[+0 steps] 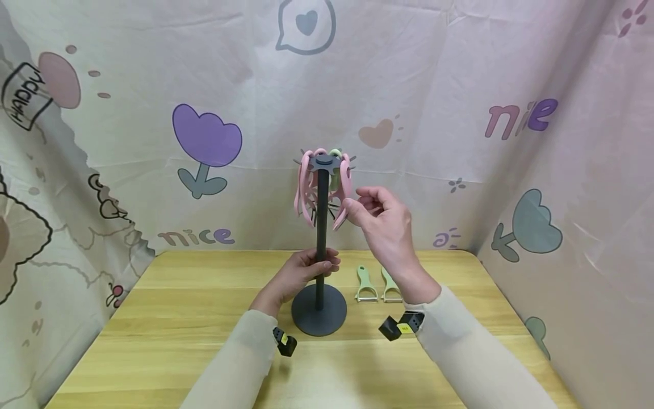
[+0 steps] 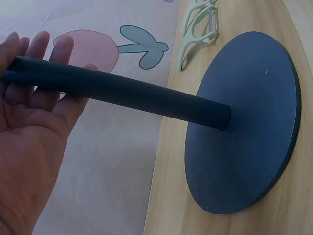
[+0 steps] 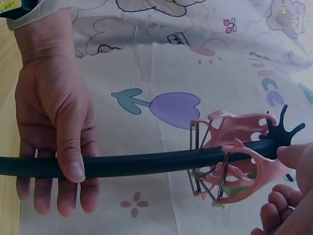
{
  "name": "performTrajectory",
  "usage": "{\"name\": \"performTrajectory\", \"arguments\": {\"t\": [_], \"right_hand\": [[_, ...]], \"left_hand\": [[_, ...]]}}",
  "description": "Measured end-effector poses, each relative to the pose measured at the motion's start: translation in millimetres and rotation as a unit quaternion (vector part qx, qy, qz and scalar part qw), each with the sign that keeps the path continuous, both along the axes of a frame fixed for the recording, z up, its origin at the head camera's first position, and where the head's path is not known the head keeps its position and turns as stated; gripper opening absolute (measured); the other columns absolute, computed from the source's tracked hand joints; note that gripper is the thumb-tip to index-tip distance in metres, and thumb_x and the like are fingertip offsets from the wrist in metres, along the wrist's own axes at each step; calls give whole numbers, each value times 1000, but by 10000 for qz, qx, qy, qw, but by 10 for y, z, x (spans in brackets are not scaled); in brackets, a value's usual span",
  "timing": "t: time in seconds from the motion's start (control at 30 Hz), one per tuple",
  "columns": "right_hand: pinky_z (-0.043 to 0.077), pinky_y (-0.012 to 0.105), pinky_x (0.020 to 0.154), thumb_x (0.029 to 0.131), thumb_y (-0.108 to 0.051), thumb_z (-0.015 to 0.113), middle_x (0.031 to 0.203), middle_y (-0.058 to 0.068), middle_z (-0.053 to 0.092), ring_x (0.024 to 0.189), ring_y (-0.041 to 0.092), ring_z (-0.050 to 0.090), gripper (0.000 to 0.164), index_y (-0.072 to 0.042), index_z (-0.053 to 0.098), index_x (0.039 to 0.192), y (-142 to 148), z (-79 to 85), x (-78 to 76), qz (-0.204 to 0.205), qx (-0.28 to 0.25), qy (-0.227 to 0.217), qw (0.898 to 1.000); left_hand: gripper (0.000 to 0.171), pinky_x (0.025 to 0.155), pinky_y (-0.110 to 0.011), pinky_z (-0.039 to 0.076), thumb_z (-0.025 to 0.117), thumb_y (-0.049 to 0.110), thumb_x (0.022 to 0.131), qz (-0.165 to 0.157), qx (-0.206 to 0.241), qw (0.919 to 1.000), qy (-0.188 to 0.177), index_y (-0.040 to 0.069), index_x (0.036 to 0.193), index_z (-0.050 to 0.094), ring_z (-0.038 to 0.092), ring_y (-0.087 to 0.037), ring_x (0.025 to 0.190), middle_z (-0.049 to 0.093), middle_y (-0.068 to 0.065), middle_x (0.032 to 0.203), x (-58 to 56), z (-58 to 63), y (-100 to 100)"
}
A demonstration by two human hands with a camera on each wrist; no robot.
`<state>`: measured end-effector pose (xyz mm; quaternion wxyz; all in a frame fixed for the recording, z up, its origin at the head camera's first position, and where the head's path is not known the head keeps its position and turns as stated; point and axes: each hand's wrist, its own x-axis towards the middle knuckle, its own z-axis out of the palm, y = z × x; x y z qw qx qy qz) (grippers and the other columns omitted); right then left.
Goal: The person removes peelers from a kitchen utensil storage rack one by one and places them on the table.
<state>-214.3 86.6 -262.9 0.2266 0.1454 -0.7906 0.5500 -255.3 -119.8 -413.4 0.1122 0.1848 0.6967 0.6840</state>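
A dark rotating-type hook stand (image 1: 321,238) with a round base (image 2: 244,127) stands upright on the table. Several pink peelers (image 1: 305,187) and a light green peeler (image 1: 334,180) hang from the hooks at its top. My left hand (image 1: 309,266) holds the pole partway up, thumb on the near side and fingers behind it, as the left wrist view (image 2: 34,103) and right wrist view (image 3: 58,132) also show. My right hand (image 1: 385,218) is beside the rightmost pink peeler (image 3: 261,176), thumb tip right at its edge, with a gap between thumb and the loosely bent fingers.
Two light green peelers (image 1: 364,284) lie on the wooden table (image 1: 204,318) right of the base, one partly behind my right wrist. A printed cloth (image 1: 286,102) hangs behind the table and along both sides.
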Motion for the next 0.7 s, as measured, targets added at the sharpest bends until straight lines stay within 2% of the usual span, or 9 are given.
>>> {"name": "performTrajectory", "arguments": {"t": [0.2,0.7], "right_hand": [[57,36,79,94,-37,82,105,4,69,95,19,65,41,-12,72,125,-44,28,-17,160,81,-68,9998],[58,32,76,95,-33,82,101,5,72,92,19,68,35,-11,73,121,-86,61,-44,204,23,-44,9998]], "left_hand": [[34,111,-45,54,69,17,104,29,-35,10000,21,6,135,67,69,-28,126,72,-14,133,-2,-11,0],[34,111,-45,54,69,18,104,13,-4,10000,35,5,135,68,70,-28,125,70,-17,136,-10,-26,-1]]}}
